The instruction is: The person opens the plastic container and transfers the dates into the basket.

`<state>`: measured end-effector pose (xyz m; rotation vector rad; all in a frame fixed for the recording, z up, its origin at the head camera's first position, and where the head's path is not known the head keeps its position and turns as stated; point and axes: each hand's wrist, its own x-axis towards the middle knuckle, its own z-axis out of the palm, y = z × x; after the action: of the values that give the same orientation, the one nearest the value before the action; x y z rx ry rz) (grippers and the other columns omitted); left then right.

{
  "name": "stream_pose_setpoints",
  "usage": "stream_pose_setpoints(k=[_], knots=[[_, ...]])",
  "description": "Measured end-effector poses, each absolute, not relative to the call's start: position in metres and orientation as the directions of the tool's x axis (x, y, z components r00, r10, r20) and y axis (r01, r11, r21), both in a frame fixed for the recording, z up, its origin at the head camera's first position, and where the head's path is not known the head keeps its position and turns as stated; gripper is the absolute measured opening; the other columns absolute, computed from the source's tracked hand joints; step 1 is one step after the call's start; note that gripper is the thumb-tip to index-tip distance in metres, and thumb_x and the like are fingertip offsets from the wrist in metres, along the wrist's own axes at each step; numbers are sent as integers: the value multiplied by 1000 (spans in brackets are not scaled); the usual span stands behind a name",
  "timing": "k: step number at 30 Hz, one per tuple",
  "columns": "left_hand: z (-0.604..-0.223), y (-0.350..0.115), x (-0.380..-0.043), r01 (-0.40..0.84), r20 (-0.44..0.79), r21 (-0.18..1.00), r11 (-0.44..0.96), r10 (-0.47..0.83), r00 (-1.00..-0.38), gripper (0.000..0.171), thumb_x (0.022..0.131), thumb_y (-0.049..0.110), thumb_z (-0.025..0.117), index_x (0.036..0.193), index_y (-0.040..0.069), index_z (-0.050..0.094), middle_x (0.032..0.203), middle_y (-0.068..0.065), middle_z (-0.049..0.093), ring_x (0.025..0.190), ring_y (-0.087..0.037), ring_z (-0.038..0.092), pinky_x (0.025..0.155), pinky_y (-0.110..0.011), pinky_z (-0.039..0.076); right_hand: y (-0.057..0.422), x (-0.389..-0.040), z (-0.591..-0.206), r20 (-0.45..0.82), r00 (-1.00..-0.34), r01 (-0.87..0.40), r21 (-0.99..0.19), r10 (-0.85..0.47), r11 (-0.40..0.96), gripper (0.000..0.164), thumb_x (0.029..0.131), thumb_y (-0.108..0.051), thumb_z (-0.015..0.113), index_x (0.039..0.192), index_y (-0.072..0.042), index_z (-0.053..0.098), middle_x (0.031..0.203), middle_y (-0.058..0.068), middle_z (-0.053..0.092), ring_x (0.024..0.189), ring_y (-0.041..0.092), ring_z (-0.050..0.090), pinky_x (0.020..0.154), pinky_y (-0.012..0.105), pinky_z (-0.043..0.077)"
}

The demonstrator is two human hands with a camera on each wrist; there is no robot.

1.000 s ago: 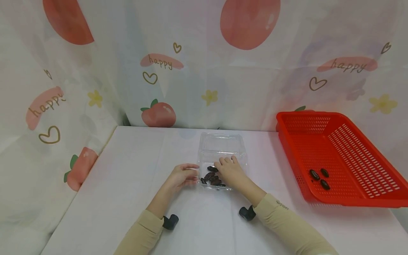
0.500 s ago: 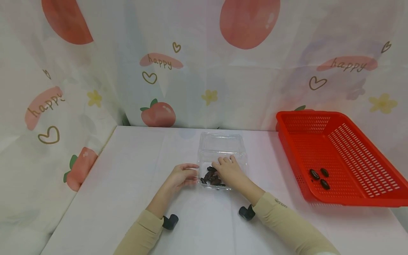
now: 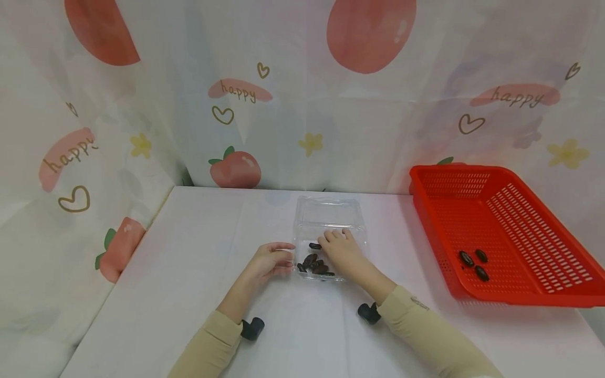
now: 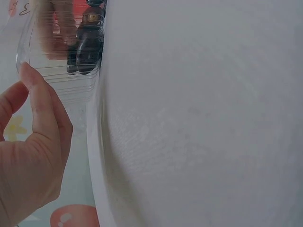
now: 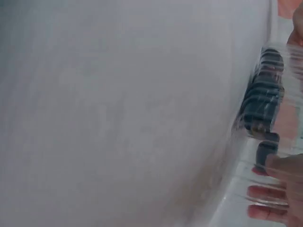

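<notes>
Near the middle of the table, a clear plastic clamshell box [image 3: 330, 212] stands with its lid folded back. Several dark brown oval fruits [image 3: 317, 268], apparently dates, lie piled at its near left. My left hand [image 3: 270, 262] is at the box's left side; in the left wrist view a fingertip touches the clear wall. My right hand [image 3: 342, 252] reaches inside the box. A single date [image 3: 315, 245] sticks out at its fingertips, and in the right wrist view thumb and fingers appear to pinch this date [image 5: 266, 152] behind the clear wall. The box hides part of that grip.
A red perforated plastic basket [image 3: 524, 286] stands at the right, with three dark dates [image 3: 481, 273] inside it. Patterned cloth [image 3: 283, 157] hangs behind and to the left of the white table [image 3: 212, 226]. Black wrist cameras [image 3: 253, 329] hang below both sleeves.
My right hand shifts slightly left, then back right and a little farther away, the single date moving with it, apart from the pile. My left hand keeps its place.
</notes>
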<state>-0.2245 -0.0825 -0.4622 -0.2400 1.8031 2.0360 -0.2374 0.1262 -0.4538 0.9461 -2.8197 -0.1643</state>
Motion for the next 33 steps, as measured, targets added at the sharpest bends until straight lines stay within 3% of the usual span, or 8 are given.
stream_pose_setpoints(k=[10,18,33], knots=[[-462,-82,-224,-408,-391,910,-68,186,-902,31,83,-4,57,114,-6,57,78,-7,58,62,-13,59,60,-25,55,135,-231,-436,149,-788,-575,174,-598,800,14,91,-18,54,104,-13,54,98,6,51,98,27,51,91,51,38],[-462,-83,-224,-403,-384,912,-74,190,-904,32,83,-4,56,115,-7,56,79,-7,57,62,-13,59,59,-24,55,156,-220,-413,212,-781,-554,197,-587,809,14,88,-13,60,100,-11,54,91,5,49,89,25,50,86,48,38],[-461,-83,-223,-396,-374,915,-76,208,-904,34,83,-3,56,117,-8,54,78,-7,56,62,-12,59,59,-23,54,215,-198,-371,298,-836,-424,182,-461,887,23,81,-14,68,97,-8,53,87,9,50,83,26,47,79,45,38]])
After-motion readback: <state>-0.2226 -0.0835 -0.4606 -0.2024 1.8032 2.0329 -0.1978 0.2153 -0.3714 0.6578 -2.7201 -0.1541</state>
